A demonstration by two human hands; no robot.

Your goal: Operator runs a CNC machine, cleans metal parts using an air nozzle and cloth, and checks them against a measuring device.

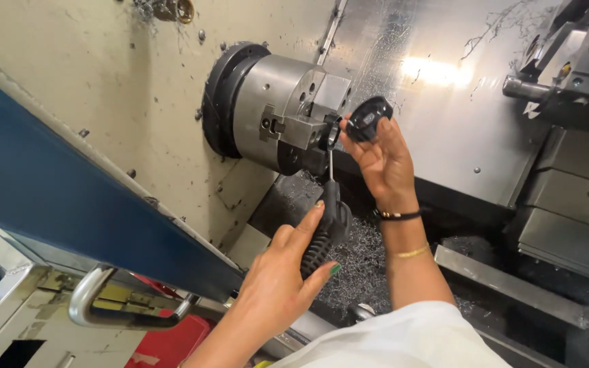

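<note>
You have one view only, from the camera on your head. It looks down and forward into the lathe enclosure, close in, with the chuck (277, 109) near centre and the blue door edge (69, 184) running along the left side.

White sleeve (403, 337) — green-painted nails, black and gold bracelets (398, 216).

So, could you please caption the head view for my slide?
Left hand aims a black-handled tool at the chuck; right hand holds a black part.
</note>
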